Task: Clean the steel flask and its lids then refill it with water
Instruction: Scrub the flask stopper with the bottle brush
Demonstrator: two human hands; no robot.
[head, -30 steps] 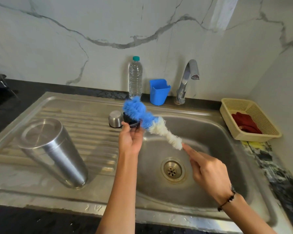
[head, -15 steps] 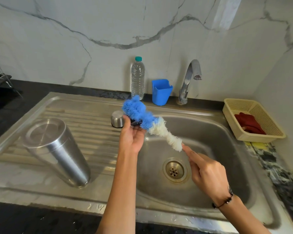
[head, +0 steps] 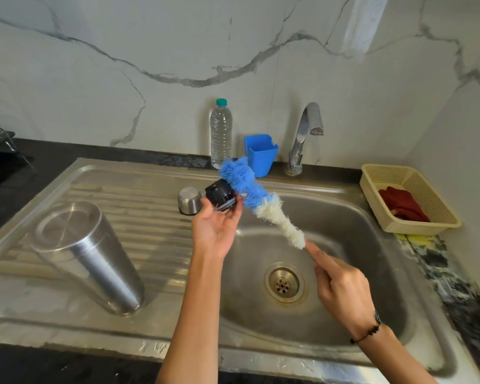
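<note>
Nearest to us, over the basin of the sink (head: 372, 239), our right hand (head: 341, 289) has its fingers curled round the hidden handle end of the bottle brush (head: 263, 203), with the forefinger laid straight along it up to the white bristles. We judge the brush light and springy: its soft bristles give way, so the push has to come through the stem, and a grip low on the handle looks right for steering it.

Just beyond, our left hand (head: 216, 225) is turned palm up, and its fingertips and thumb pinch the black inner lid (head: 221, 196) by its rim. We take the lid for a small, stiff, light plastic piece, probably slippery if wet, so holding it across the rim leaves its face free for the brush. The blue head of the brush lies against the lid's far side, touching it.

Off to the left, well apart from both hands, the steel flask (head: 86, 256) stands mouth down on the ribbed draining board (head: 139, 200). We reckon it heavier than the lids, smooth and rigid, best taken round the body. Behind the left hand the steel cap (head: 189, 199) sits upside down on the board, just beside the black lid. Farther back stand the water bottle (head: 221, 134), the blue cup (head: 261, 155) and the tap (head: 305, 134).
</note>
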